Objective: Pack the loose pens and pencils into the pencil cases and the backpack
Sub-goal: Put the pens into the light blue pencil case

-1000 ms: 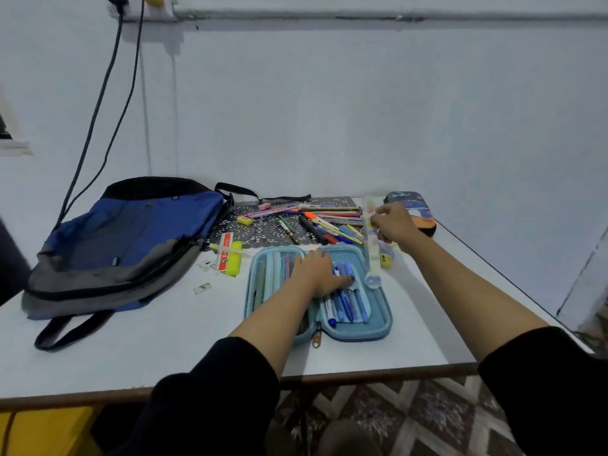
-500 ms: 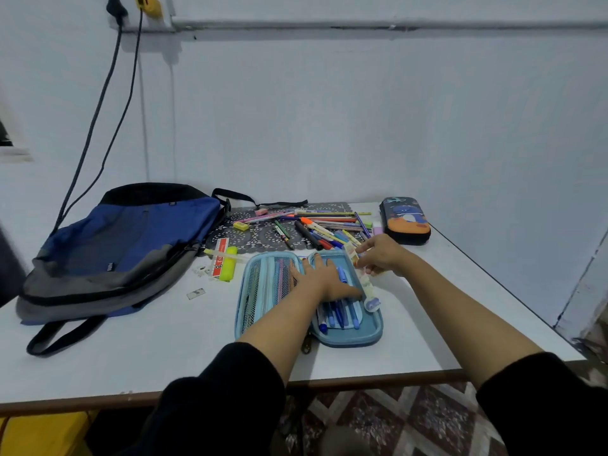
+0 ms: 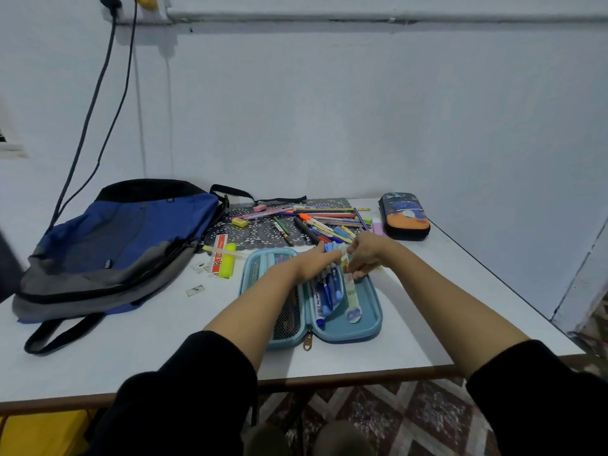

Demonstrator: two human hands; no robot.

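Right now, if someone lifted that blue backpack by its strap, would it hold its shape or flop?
Probably flop: the blue backpack lies flat and creased on the table, so it looks soft. It seems nearly empty, so likely light for its size. Pushed, the cloth would likely bunch rather than slide.

The far ends of the pens [image 3: 325,296] in the open pencil case [image 3: 370,312] are hidden under the left hand [image 3: 312,264], and its mesh half is crossed by the forearm. The far end of the pale strip [image 3: 352,306] is covered by the right hand [image 3: 365,255]. Print on the pens is too small to be read.
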